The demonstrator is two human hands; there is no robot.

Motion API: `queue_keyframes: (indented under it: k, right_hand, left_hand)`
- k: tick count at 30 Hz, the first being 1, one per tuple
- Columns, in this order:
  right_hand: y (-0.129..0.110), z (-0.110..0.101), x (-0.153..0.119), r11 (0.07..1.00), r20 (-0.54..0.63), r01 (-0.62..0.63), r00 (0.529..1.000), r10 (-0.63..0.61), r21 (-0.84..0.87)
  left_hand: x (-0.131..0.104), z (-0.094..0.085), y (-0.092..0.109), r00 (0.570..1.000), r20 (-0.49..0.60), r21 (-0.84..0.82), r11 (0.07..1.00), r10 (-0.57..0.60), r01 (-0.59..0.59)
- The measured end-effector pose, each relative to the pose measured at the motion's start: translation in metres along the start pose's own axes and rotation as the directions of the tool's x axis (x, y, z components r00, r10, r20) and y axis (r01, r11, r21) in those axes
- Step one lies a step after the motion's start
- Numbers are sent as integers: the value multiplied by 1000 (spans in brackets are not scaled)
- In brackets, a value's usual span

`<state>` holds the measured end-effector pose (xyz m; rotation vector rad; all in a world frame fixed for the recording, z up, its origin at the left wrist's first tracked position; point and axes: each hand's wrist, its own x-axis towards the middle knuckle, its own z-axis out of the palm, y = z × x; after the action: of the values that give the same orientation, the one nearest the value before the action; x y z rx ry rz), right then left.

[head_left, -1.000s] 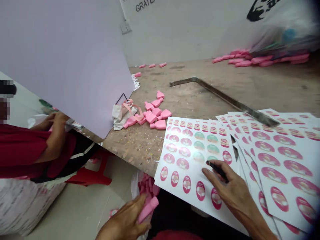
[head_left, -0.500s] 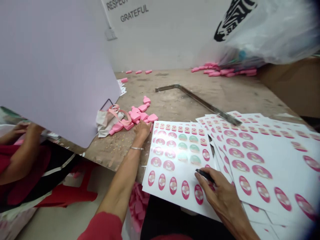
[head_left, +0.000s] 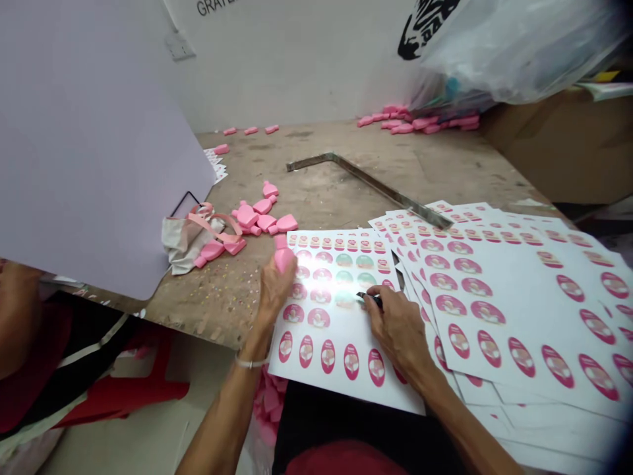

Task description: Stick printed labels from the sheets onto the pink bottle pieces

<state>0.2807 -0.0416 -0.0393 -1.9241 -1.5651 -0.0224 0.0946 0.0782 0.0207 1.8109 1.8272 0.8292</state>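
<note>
My left hand (head_left: 275, 285) is closed around a pink bottle-shaped piece (head_left: 283, 254), its narrow neck pointing up, at the left edge of a sticker sheet (head_left: 341, 343). Pinched in my right hand (head_left: 395, 323) is a black craft knife (head_left: 372, 300), its pointed tip just over the green oval stickers (head_left: 345, 300) on that sheet. Pink and green labels in rows cover the sheet, which lies at the table's front edge. Further pink bottle-shaped pieces (head_left: 264, 206) are heaped beyond my left hand.
Overlapping sticker sheets (head_left: 514, 290) spread to the right, with a bent metal bar (head_left: 380, 191) reaching onto them. A cloth pouch (head_left: 180, 244) sits by a large pale panel (head_left: 99, 145). Pink pieces (head_left: 420, 123) line the wall. Another person's arm (head_left: 17, 316) shows at left.
My left hand has picked a pink piece from the heap and brought it back to the sheet. My right hand has moved up and left, bringing the knife tip to the green stickers.
</note>
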Motion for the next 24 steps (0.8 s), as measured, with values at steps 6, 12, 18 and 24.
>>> queue_keyframes:
  k: [6,12,18,24]
  right_hand:
    - [2,6,5,979,-40,119,991,-127,-165]
    - [-1,7,4,972,-22,152,987,-158,-179]
    - [-1,6,3,986,-70,111,990,-120,-122]
    - [1,8,3,987,-40,103,993,-109,-126]
  left_hand:
    - [-80,27,7,915,403,-543,810,19,222]
    - [-84,36,5,938,340,-544,828,71,135]
    - [-85,34,4,932,350,-582,801,89,142]
    - [-84,34,4,931,354,-597,788,89,152]
